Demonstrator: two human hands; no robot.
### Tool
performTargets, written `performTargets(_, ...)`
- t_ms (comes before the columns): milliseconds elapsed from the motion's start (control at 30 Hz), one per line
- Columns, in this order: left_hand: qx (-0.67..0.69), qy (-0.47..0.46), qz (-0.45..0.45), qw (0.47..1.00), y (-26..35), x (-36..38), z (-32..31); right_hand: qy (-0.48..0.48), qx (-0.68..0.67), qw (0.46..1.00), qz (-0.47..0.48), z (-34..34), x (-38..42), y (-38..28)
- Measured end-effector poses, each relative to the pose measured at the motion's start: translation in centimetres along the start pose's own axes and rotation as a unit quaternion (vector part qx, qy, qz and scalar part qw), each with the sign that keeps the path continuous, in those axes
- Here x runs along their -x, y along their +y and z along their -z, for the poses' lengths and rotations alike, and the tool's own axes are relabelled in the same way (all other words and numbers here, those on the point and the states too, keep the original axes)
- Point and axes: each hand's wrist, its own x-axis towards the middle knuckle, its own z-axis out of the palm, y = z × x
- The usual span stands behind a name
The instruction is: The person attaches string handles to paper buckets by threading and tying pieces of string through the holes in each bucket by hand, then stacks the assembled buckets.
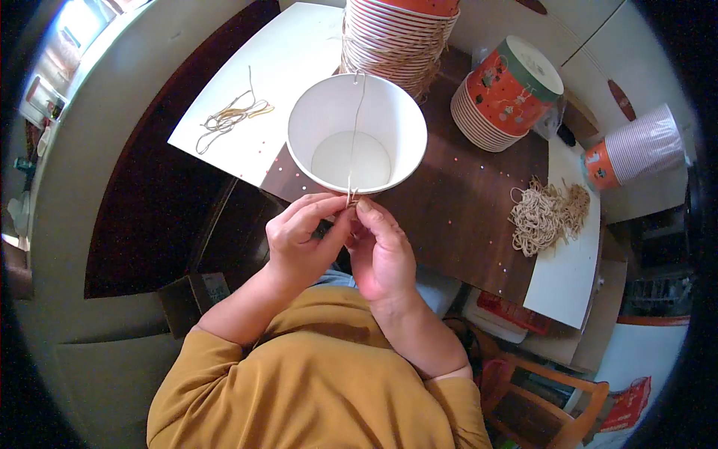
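Observation:
A white paper bucket (302, 135) stands in front of me, its open mouth facing up. A thin cord (360, 112) comes from the far rim and crosses the opening to my fingers at the near rim. My left hand (303, 236) pinches the cord with thumb and forefinger. From the other side, my right hand (383, 251) has its thumb and fingertips closed on the same cord, touching the left fingertips. Short cord ends poke up between them. Exactly how the cord passes through the near rim is hidden by my fingers.
Nested buckets wound with cord (396, 45) stand behind. Upside-down orange printed buckets (508, 90) sit to the right, near wrapped paper cups (636, 150). A cord pile (550, 213) lies at right, loose cords (232, 116) at left. A wooden chair (553, 396) stands lower right.

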Motion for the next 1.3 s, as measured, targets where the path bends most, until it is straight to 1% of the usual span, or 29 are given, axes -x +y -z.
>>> performTargets(33,-0.001,-0.003,0.009,1.0,0.0,0.1,0.0,0.005,-0.001,1.0,-0.005,-0.1,0.0,-0.1)
performTargets(100,-0.014,-0.011,-0.006,1.0,0.1,0.0,0.3,0.017,-0.002,1.0,-0.013,-0.4,0.0,-0.3)
performTargets(200,-0.015,-0.013,-0.04,0.999,-0.1,-0.1,0.3,-0.006,-0.03,0.998,-0.047,-0.2,-0.2,-0.8)
performTargets(233,-0.012,-0.012,-0.053,0.998,-0.1,-0.2,0.3,-0.005,-0.014,0.999,-0.041,-0.2,-0.3,-0.8)
performTargets(300,-0.016,-0.019,-0.035,0.999,-0.1,-0.2,0.4,-0.002,0.018,0.999,-0.029,-0.2,-0.6,-0.8)
performTargets(400,0.015,-0.022,0.006,1.0,-0.1,-0.3,0.7,0.005,-0.004,0.997,-0.073,0.7,-1.0,-1.6)
performTargets(467,0.029,-0.02,0.031,0.999,0.0,-0.6,0.9,-0.003,0.057,0.997,-0.056,1.2,-1.0,-2.2)
performTargets(567,0.02,-0.022,0.032,0.999,-0.2,-0.7,1.1,-0.027,0.155,0.987,-0.031,1.5,-1.2,-3.3)
performTargets(600,0.025,-0.032,0.048,0.998,-0.2,-0.8,1.2,-0.037,0.188,0.981,-0.022,1.4,-1.2,-3.6)
performTargets(667,0.036,-0.052,0.081,0.995,0.0,-0.9,1.4,-0.03,0.201,0.979,-0.005,0.4,-0.9,-4.1)
performTargets(700,0.077,-0.061,0.121,0.988,0.3,-1.0,1.5,-0.028,0.208,0.978,0.004,0.0,-0.8,-4.3)
performTargets(767,0.159,-0.076,0.2,0.964,0.9,-1.1,1.7,-0.032,0.272,0.962,0.023,0.1,-1.0,-4.6)
performTargets(800,0.185,-0.085,0.216,0.955,0.9,-1.1,1.7,-0.034,0.303,0.952,0.032,0.1,-1.1,-4.7)
performTargets(900,0.251,-0.1,0.255,0.928,0.7,-1.1,1.8,-0.019,0.371,0.921,0.116,1.7,-2.7,-3.4)
performTargets(967,0.277,-0.091,0.272,0.917,0.2,-1.0,1.7,-0.008,0.377,0.919,0.113,1.7,-2.6,-3.5)
performTargets(1067,0.281,-0.054,0.246,0.926,1.1,-1.7,1.7,-0.011,0.363,0.925,0.114,1.0,-1.9,-4.4)
performTargets(1100,0.227,-0.057,0.203,0.951,0.8,-1.9,1.9,-0.018,0.356,0.927,0.115,0.6,-1.6,-4.7)
performTargets(1167,0.115,-0.063,0.116,0.984,0.1,-2.4,2.1,0.016,0.384,0.911,0.152,-0.5,-0.4,-5.0)
performTargets(1200,0.099,-0.067,0.119,0.986,0.2,-2.5,2.1,0.033,0.398,0.901,0.172,-0.7,0.0,-5.0)
performTargets(1233,0.087,-0.069,0.068,0.992,0.1,-2.9,2.0,0.044,0.478,0.829,0.286,-0.8,0.2,-4.9)
performTargets(1267,0.075,-0.07,0.018,0.995,-0.2,-3.3,1.8,0.054,0.547,0.738,0.391,-0.7,0.3,-4.7)
performTargets(1300,0.063,-0.073,-0.03,0.995,-0.4,-3.4,1.7,0.063,0.603,0.63,0.486,-0.7,0.4,-4.5)
